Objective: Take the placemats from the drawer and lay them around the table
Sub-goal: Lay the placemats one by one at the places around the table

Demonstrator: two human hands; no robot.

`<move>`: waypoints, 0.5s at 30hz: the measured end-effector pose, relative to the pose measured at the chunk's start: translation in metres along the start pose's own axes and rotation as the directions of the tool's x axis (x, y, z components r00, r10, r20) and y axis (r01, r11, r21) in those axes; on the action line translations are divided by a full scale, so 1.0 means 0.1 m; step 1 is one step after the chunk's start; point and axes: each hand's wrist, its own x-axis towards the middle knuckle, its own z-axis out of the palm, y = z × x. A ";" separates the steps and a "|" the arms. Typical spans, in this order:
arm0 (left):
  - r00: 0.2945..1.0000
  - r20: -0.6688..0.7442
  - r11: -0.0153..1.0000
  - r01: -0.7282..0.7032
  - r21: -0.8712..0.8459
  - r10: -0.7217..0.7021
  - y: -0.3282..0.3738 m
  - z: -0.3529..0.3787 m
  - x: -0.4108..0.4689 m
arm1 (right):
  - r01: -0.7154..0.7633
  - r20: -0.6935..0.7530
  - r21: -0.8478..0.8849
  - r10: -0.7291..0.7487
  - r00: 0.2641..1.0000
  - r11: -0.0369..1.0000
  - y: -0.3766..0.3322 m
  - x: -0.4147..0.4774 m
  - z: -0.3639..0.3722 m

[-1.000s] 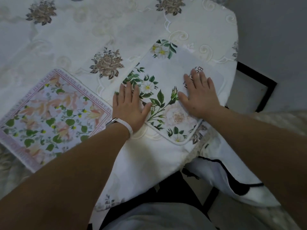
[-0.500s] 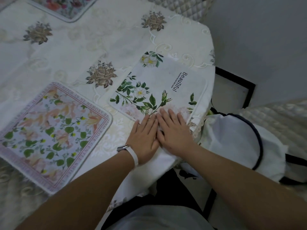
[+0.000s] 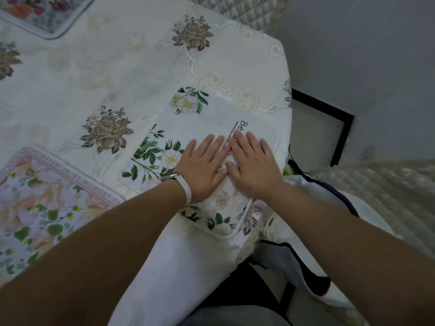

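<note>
The table (image 3: 117,74), under an embroidered cloth, carries a pink-bordered floral placemat (image 3: 47,203) at its near left edge, a white floral placemat (image 3: 204,118) at the near right corner and a third placemat (image 3: 35,15) far left. The left grip (image 3: 204,168) and right grip (image 3: 254,170) lie flat on the white one, fingers straight, side by side and touching.

bare tablecloth (image 3: 77,74) mid-table btw the mats = room to slide a hand thru. pink-bordered mat (image 3: 47,208) blocks near left, red-flowered mat (image 3: 47,17) far left corner. white floral mat (image 3: 207,123) w/ left hand (image 3: 204,170) + right hand (image 3: 254,170) flat on it fills the right edge. quilted chair (image 3: 388,196) just beside that edge.
</note>
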 end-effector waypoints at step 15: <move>1.000 -0.014 1.000 0.003 -0.011 -0.003 -0.36 -0.41 1.50 | -0.150 -0.053 0.093 0.155 0.986 0.984 0.95 0.88 -0.31</move>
